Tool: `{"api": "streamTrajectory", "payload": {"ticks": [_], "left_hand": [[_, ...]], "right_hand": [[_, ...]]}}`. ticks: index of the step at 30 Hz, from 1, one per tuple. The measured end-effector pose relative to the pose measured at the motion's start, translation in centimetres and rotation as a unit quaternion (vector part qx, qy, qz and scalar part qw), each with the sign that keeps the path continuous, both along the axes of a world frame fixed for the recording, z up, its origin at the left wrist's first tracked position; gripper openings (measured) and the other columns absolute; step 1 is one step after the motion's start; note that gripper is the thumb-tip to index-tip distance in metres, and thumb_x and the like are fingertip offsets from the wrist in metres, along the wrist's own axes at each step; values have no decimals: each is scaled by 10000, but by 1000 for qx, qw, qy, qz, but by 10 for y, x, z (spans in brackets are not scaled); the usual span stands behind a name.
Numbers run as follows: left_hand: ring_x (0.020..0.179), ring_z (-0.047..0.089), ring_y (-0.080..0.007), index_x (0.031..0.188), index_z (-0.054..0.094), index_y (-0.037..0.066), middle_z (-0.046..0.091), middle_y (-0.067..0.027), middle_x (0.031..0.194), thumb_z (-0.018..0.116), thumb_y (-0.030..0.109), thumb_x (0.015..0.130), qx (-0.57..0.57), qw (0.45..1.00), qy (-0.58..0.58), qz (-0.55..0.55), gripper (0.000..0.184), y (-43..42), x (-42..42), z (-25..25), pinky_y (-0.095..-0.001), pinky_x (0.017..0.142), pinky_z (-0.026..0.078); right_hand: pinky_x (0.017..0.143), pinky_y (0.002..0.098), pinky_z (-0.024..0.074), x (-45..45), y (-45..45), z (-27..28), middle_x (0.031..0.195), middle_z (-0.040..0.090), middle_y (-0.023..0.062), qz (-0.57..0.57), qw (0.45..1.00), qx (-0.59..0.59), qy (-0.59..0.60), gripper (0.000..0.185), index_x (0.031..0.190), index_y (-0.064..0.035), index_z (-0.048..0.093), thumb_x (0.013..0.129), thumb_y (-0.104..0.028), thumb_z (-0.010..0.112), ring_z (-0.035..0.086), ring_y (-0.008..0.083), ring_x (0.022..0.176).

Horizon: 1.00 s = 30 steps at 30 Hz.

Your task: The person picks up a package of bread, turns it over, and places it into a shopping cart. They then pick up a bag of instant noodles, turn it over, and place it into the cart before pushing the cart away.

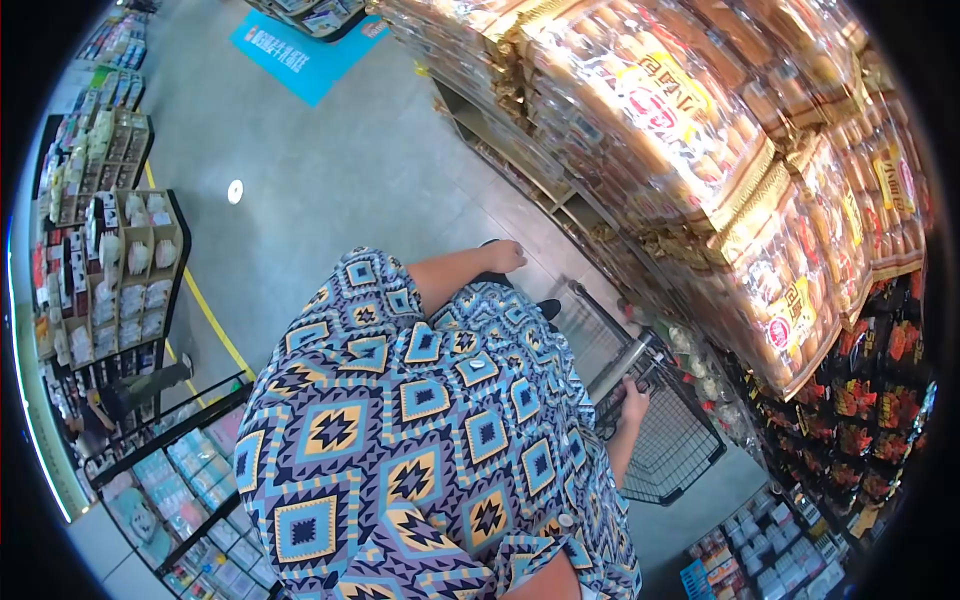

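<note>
My left hand (509, 257) hangs in front of my patterned shirt, above a dark shoe. Its fingers look loosely curled, with nothing visible in them. On the other side, my right hand (632, 402) is at a wire shopping cart (665, 455), its fingers bent against the frame near the grey handle bar (618, 368). The exact grip is partly hidden. Stacked bags of packaged bread rolls (640, 110) rise beyond the cart, close to its side. My shirt (420, 430) covers much of the view.
Shelves of packaged goods (130, 260) stand at the left beyond a yellow floor line (215, 325). Another person's leg (150, 388) shows there. Dark red-printed packets (860, 400) hang at the right. A blue floor sign (300, 60) lies at the top.
</note>
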State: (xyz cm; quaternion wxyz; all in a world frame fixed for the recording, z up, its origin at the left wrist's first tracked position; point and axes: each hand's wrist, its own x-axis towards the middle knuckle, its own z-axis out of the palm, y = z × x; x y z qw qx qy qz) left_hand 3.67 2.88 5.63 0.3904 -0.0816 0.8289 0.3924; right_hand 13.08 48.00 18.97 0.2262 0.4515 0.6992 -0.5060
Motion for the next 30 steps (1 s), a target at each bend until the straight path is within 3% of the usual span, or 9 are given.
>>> {"api": "streamTrajectory", "payload": {"ticks": [7,9,10,12,14,19,21,26,30], "left_hand": [[960,631,-371,909,694,18,660,-242,996,559,373,823,20,1000,2,-12,390,-47,-18,-1,-426,834,496],[956,621,-399,883,691,-5,642,-277,1002,550,392,822,-18,997,6,-72,426,-85,-1,-62,-450,847,488],[949,608,-430,876,685,-26,636,-295,981,524,417,842,-13,996,30,-87,472,-94,2,-21,-473,866,479],[993,598,-419,925,672,-26,639,-276,1008,524,424,867,-75,986,-29,-144,477,-139,17,-62,-461,901,465],[1008,589,-452,917,673,-67,619,-311,1040,495,380,863,-99,982,-54,-150,484,-179,29,-80,-484,897,466],[1023,586,-452,918,683,-45,618,-304,1056,497,360,856,-131,979,-63,-147,450,-203,22,-89,-481,905,464],[1044,583,-443,996,661,-52,613,-292,1101,524,357,839,-83,962,-61,-254,459,-192,6,-85,-460,915,465],[967,625,-397,892,671,-64,656,-272,951,554,373,829,14,995,-1,-101,456,-124,-5,-86,-437,878,486],[945,626,-384,882,676,-32,655,-254,954,567,379,821,69,991,-6,-111,429,-80,-38,-9,-430,861,489]], "right_hand": [[689,337,494,9,27,-44,852,650,96,94,978,184,-3,371,1009,20,602,735,-182,750,615,206,731],[820,359,481,2,5,-26,1003,663,143,97,957,272,-28,444,1039,48,599,694,-176,767,627,253,902],[815,352,483,-8,-11,3,976,672,136,87,969,231,-6,466,1058,58,592,698,-181,763,629,244,895],[683,320,476,-3,-16,-9,773,631,54,102,974,202,21,262,871,-16,623,723,-201,736,582,167,686],[645,290,460,-11,-26,-8,722,615,37,44,991,92,-81,192,813,-41,624,730,-184,722,568,138,652],[606,293,462,-23,-70,-2,691,618,40,12,995,93,-44,181,812,-25,620,722,-148,716,584,144,625],[539,298,452,-27,-85,-6,685,620,60,-16,995,94,-18,149,782,-4,607,708,-88,706,569,153,563],[531,296,454,-52,-116,17,698,633,76,33,994,101,-35,110,763,15,603,706,-52,670,579,167,570],[544,289,453,-53,-115,-1,702,633,71,13,998,58,-17,99,747,12,611,717,-68,660,580,161,577]]}}
